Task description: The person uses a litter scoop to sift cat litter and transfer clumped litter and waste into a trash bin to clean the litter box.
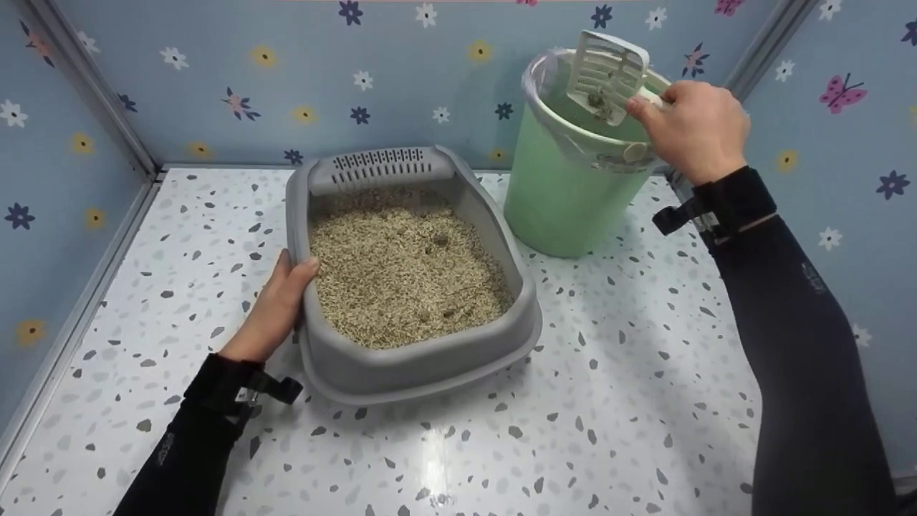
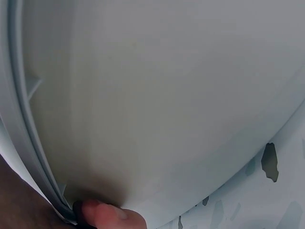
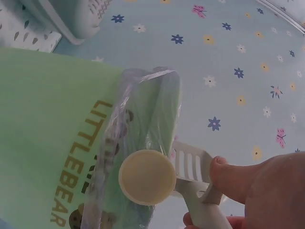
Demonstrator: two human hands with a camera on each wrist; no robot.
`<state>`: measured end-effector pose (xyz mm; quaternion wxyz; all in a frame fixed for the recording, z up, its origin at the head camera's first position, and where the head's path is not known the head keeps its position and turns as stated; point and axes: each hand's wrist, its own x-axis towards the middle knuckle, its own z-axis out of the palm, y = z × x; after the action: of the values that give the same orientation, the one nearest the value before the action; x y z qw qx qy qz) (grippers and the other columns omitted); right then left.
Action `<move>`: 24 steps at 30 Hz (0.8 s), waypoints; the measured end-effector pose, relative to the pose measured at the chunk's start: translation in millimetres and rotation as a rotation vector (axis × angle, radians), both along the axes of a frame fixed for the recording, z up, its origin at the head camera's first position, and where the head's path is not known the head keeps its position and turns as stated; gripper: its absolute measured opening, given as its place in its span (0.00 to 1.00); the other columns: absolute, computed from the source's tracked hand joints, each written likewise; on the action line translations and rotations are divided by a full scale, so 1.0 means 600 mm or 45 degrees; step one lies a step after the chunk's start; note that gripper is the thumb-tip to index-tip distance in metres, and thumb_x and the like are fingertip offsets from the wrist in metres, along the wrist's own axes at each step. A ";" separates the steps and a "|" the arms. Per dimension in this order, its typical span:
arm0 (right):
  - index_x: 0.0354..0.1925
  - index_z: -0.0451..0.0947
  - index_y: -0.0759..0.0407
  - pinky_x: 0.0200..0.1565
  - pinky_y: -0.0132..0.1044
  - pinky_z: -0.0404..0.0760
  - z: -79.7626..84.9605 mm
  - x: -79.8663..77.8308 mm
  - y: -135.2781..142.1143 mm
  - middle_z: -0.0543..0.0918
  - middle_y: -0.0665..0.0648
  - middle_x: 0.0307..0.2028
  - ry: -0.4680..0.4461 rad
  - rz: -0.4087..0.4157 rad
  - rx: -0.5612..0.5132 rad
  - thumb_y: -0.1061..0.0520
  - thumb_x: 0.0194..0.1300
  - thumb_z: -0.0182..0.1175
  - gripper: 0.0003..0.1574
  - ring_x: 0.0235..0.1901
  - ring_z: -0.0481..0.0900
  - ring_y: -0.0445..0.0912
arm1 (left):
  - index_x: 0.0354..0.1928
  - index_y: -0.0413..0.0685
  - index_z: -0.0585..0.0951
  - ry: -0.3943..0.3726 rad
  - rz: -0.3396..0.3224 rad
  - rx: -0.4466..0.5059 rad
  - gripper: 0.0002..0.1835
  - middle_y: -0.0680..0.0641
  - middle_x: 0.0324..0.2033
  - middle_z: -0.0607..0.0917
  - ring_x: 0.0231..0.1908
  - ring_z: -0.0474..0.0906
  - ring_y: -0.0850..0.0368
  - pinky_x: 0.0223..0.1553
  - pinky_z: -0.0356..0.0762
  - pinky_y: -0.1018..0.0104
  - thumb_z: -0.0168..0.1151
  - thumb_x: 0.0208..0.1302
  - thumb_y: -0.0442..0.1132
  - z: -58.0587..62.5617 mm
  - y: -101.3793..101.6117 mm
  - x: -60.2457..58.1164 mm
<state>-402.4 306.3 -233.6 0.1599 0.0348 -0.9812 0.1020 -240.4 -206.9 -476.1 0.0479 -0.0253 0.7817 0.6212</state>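
Note:
My right hand (image 1: 698, 129) grips the handle of a white slotted litter scoop (image 1: 630, 54) over the mouth of a green trash bin (image 1: 562, 193). Dark clumps cling to the tilted scoop's lower part. In the right wrist view, the thumb presses near the base of the scoop's slotted head (image 3: 190, 162). A grey litter box (image 1: 415, 373) of tan pellet litter (image 1: 401, 272) stands left of the bin. My left hand (image 1: 276, 301) holds its left rim, thumb over the top. Fingertips (image 2: 112, 217) show under that rim in the left wrist view.
A clear plastic liner (image 3: 162, 95) folds over the bin's rim, and a round cream knob (image 3: 147, 177) sits on its side. Blue flowered wall panels (image 1: 215, 64) enclose the speckled white surface (image 1: 609, 401) at the back and sides. Small dark clumps (image 1: 440, 240) lie in the litter.

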 end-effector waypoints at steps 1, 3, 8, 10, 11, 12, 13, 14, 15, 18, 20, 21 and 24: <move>0.29 0.69 0.57 0.27 0.44 0.56 -0.003 0.001 0.000 0.62 0.52 0.20 0.047 0.008 0.031 0.22 0.81 0.55 0.43 0.22 0.62 0.50 | 0.89 0.51 0.27 -0.001 0.000 0.002 0.53 0.41 0.89 0.31 0.87 0.29 0.44 0.86 0.31 0.45 0.44 0.85 0.68 0.000 0.000 0.000; 0.33 0.73 0.62 0.28 0.45 0.55 -0.008 0.002 0.000 0.66 0.56 0.23 0.136 0.020 0.100 0.23 0.82 0.56 0.44 0.24 0.63 0.53 | 0.88 0.49 0.25 -0.004 -0.001 0.006 0.54 0.40 0.88 0.29 0.87 0.28 0.45 0.86 0.30 0.46 0.44 0.84 0.68 0.000 0.000 0.000; 0.49 0.81 0.68 0.27 0.46 0.55 -0.022 0.007 0.002 0.79 0.66 0.34 0.304 0.047 0.248 0.26 0.83 0.56 0.44 0.26 0.70 0.58 | 0.88 0.48 0.26 0.011 -0.003 0.013 0.54 0.39 0.88 0.30 0.87 0.30 0.45 0.86 0.32 0.47 0.44 0.84 0.67 0.000 0.002 -0.001; 0.47 0.80 0.68 0.27 0.46 0.54 -0.026 0.007 0.004 0.77 0.65 0.34 0.339 0.050 0.287 0.27 0.83 0.56 0.43 0.25 0.69 0.59 | 0.89 0.48 0.27 0.019 -0.003 0.015 0.54 0.39 0.89 0.31 0.87 0.31 0.44 0.86 0.33 0.47 0.44 0.85 0.67 0.000 0.002 -0.001; 0.46 0.79 0.68 0.27 0.46 0.54 -0.028 0.008 0.004 0.76 0.64 0.33 0.350 0.051 0.299 0.27 0.84 0.56 0.42 0.25 0.69 0.59 | 0.89 0.48 0.27 0.017 -0.001 0.011 0.54 0.39 0.89 0.31 0.87 0.31 0.44 0.86 0.33 0.46 0.44 0.85 0.67 0.000 0.003 -0.001; 0.45 0.78 0.67 0.27 0.46 0.54 -0.029 0.008 0.005 0.75 0.63 0.32 0.354 0.051 0.305 0.27 0.84 0.56 0.42 0.25 0.68 0.58 | 0.89 0.49 0.27 0.017 0.002 0.010 0.54 0.39 0.89 0.32 0.87 0.33 0.43 0.86 0.34 0.46 0.44 0.85 0.67 -0.001 0.003 -0.001; 0.45 0.78 0.67 0.27 0.46 0.54 -0.030 0.008 0.006 0.74 0.62 0.32 0.353 0.049 0.306 0.27 0.83 0.56 0.42 0.25 0.68 0.58 | 0.89 0.49 0.27 0.015 0.004 0.008 0.54 0.39 0.89 0.32 0.87 0.33 0.43 0.86 0.34 0.46 0.44 0.85 0.67 -0.002 0.003 -0.001; 0.44 0.78 0.67 0.27 0.46 0.54 -0.030 0.008 0.006 0.74 0.62 0.32 0.348 0.047 0.303 0.27 0.83 0.56 0.42 0.25 0.69 0.58 | 0.89 0.50 0.28 0.012 0.005 0.004 0.53 0.38 0.89 0.33 0.87 0.34 0.42 0.86 0.35 0.45 0.44 0.85 0.68 -0.002 0.003 -0.001; 0.45 0.78 0.67 0.27 0.46 0.54 -0.030 0.008 0.006 0.75 0.62 0.32 0.341 0.045 0.298 0.27 0.83 0.57 0.42 0.25 0.69 0.58 | 0.89 0.50 0.28 0.009 0.006 0.000 0.53 0.38 0.89 0.33 0.87 0.34 0.41 0.86 0.36 0.44 0.44 0.85 0.68 -0.002 0.003 -0.001; 0.48 0.80 0.68 0.29 0.45 0.56 -0.027 0.015 0.003 0.78 0.65 0.35 0.326 0.044 0.266 0.26 0.83 0.56 0.43 0.27 0.71 0.59 | 0.90 0.51 0.28 0.002 0.000 -0.011 0.53 0.39 0.89 0.33 0.87 0.34 0.40 0.86 0.36 0.43 0.44 0.85 0.68 -0.004 0.003 -0.002; 0.50 0.81 0.68 0.29 0.45 0.56 -0.022 0.026 -0.005 0.81 0.66 0.37 0.350 0.059 0.238 0.26 0.83 0.56 0.44 0.28 0.72 0.59 | 0.89 0.50 0.27 -0.003 -0.004 -0.017 0.53 0.39 0.89 0.32 0.88 0.33 0.40 0.86 0.35 0.43 0.44 0.85 0.68 -0.004 0.002 -0.002; 0.51 0.82 0.68 0.30 0.45 0.56 -0.019 0.033 -0.011 0.82 0.66 0.37 0.380 0.079 0.223 0.26 0.83 0.56 0.44 0.28 0.72 0.60 | 0.89 0.50 0.27 -0.001 -0.005 -0.018 0.53 0.39 0.89 0.32 0.88 0.32 0.41 0.86 0.35 0.43 0.44 0.85 0.68 -0.005 0.002 -0.003; 0.48 0.83 0.68 0.29 0.45 0.55 -0.011 0.058 -0.039 0.84 0.67 0.35 0.536 0.207 0.185 0.25 0.82 0.58 0.45 0.26 0.73 0.60 | 0.89 0.49 0.27 0.002 0.001 -0.023 0.53 0.39 0.89 0.31 0.88 0.31 0.42 0.86 0.32 0.45 0.44 0.85 0.68 -0.004 0.000 -0.005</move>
<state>-367.4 282.9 -239.9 0.3492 0.1457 -0.9250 0.0340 -243.3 -207.1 -478.6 0.0469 -0.0254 0.7873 0.6142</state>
